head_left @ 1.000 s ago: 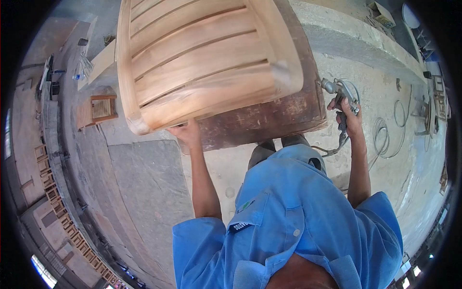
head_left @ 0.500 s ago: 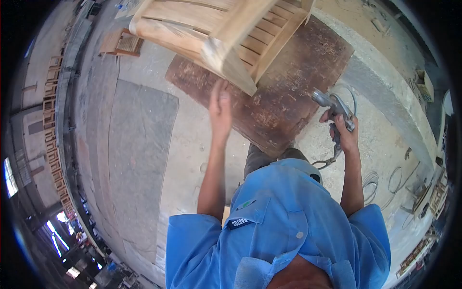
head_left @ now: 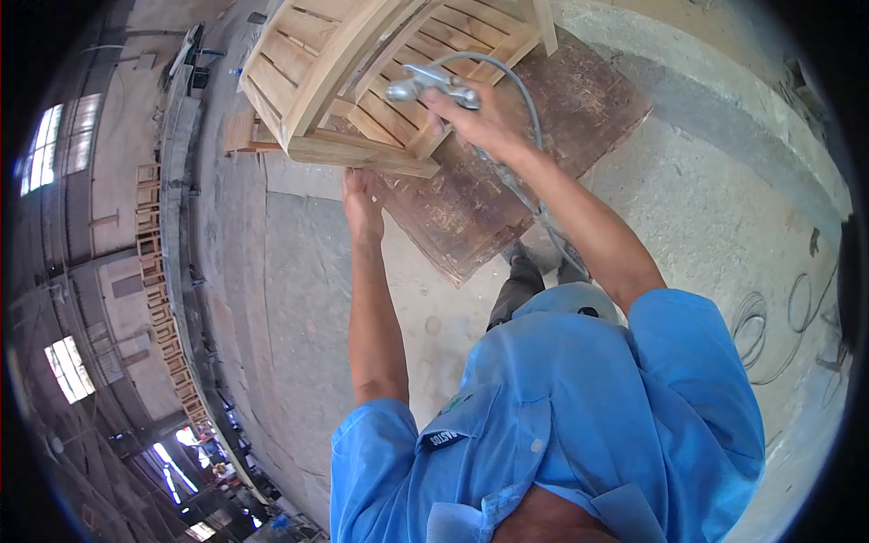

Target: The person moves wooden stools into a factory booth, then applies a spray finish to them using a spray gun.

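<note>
A slatted wooden chair [head_left: 330, 59] of pale, bare-looking wood stands tilted at the top of the view, on a worn brown board [head_left: 579, 113]. My left hand [head_left: 364, 206] is at the chair's near lower edge, its fingers closed against the wood and their tips partly hidden. In my right hand [head_left: 484, 118] is a metal spray gun [head_left: 425, 83], held over the chair's slats with its nozzle pointing left. A grey hose [head_left: 523, 90] loops from the gun and runs back past my right forearm.
A smaller wooden piece [head_left: 246, 133] lies behind the chair on the left. Several wooden frames [head_left: 163, 308] line the far left side. Coiled hose [head_left: 749, 328] rests on the concrete floor at right. A raised concrete edge [head_left: 724, 118] runs beyond the board.
My right hand has brought the spray gun up and left from beside the board to above the chair. The chair has turned and shifted left. My left hand has moved left onto its edge.
</note>
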`<state>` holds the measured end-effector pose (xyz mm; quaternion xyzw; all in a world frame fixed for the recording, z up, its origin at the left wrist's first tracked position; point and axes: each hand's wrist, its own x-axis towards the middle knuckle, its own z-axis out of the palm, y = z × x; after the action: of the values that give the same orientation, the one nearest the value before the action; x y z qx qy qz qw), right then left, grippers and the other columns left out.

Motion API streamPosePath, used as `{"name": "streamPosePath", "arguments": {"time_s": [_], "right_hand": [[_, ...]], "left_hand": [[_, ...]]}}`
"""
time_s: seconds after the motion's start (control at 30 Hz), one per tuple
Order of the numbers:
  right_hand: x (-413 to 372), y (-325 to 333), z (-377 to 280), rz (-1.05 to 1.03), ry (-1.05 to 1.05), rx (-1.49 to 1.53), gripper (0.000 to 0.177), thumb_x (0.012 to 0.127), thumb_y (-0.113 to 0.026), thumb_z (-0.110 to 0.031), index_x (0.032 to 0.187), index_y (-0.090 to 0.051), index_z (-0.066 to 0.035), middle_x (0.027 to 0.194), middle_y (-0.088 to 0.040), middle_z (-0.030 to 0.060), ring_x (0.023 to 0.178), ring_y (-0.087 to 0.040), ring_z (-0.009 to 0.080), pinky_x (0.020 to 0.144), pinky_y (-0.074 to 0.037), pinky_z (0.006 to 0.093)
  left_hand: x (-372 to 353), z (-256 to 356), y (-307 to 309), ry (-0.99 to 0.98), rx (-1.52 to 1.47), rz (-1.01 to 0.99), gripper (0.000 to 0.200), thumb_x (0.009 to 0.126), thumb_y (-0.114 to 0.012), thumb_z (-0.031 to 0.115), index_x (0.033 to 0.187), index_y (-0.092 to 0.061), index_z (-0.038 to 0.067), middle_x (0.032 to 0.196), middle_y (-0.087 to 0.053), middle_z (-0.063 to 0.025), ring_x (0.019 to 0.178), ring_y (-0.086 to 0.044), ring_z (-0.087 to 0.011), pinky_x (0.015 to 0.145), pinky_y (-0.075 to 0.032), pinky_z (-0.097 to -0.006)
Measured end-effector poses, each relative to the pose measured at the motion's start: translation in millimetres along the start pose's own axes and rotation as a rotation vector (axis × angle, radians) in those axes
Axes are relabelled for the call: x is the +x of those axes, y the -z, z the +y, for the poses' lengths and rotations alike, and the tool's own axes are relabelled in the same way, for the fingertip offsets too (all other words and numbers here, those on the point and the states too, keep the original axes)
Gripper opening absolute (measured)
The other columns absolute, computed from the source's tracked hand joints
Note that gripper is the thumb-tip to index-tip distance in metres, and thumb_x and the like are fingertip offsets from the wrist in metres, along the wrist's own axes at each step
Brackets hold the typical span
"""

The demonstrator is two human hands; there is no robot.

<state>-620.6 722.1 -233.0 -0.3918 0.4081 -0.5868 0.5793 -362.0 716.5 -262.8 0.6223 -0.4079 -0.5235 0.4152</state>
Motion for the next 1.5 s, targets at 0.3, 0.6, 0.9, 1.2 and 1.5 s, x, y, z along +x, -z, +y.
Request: {"name": "streamPosePath", "arguments": {"time_s": [0.3, 0.6, 0.9, 1.2, 1.5], "right_hand": [[-50, 45, 39, 0.084, -0.108, -0.172, 0.037, 0.087, -0.068, -0.034, 0.103, -0.065, 0.0, 0.069, -0.062, 0.003, 0.061, -0.057, 0.0078, 0.056, -0.046, 0.0229], [-155, 58, -17, -0.014, 0.201, -0.324, 0.047, 0.086, -0.067, -0.033, 0.119, -0.061, 0.0, 0.08, -0.065, 0.0058, 0.068, -0.059, 0.012, 0.063, -0.047, 0.0269], [-204, 57, -58, -0.06, 0.437, -0.322, 0.053, 0.089, -0.066, -0.031, 0.126, -0.054, 0.004, 0.083, -0.066, 0.0063, 0.077, -0.062, 0.0122, 0.069, -0.05, 0.0266], [-275, 156, -98, 0.505, 0.38, -0.278, 0.045, 0.09, -0.064, -0.035, 0.115, -0.06, 0.002, 0.081, -0.065, 0.0059, 0.07, -0.059, 0.0099, 0.055, -0.047, 0.0226], [-272, 123, -82, 0.374, 0.38, -0.309, 0.051, 0.089, -0.066, -0.037, 0.122, -0.058, 0.001, 0.085, -0.064, 0.0059, 0.073, -0.058, 0.0095, 0.056, -0.046, 0.0224]], "left_hand": [[8, -4, -4, 0.013, -0.062, 0.04, 0.064, 0.091, -0.041, 0.018, 0.15, -0.017, 0.015, 0.151, -0.025, -0.0113, 0.138, -0.029, -0.0296, 0.106, -0.022, -0.0602], [-13, -7, -1, -0.131, -0.213, -0.038, 0.066, 0.087, -0.038, 0.001, 0.149, -0.019, 0.011, 0.144, -0.036, -0.0112, 0.126, -0.04, -0.0268, 0.097, -0.04, -0.0483], [-53, -159, 17, -0.03, 0.545, -0.03, 0.046, 0.086, -0.049, 0.012, 0.132, -0.052, 0.006, 0.099, -0.063, -0.0106, 0.087, -0.058, -0.0204, 0.073, -0.048, -0.032], [-146, -349, 122, 0.345, 0.761, 0.088, 0.048, 0.084, -0.056, 0.019, 0.131, -0.052, 0.015, 0.096, -0.059, -0.0059, 0.09, -0.056, -0.0217, 0.077, -0.045, -0.058], [-189, -294, 95, 0.536, 0.522, -0.056, 0.052, 0.086, -0.056, 0.02, 0.136, -0.047, 0.014, 0.109, -0.06, -0.0059, 0.093, -0.056, -0.0196, 0.082, -0.045, -0.0516]]}}
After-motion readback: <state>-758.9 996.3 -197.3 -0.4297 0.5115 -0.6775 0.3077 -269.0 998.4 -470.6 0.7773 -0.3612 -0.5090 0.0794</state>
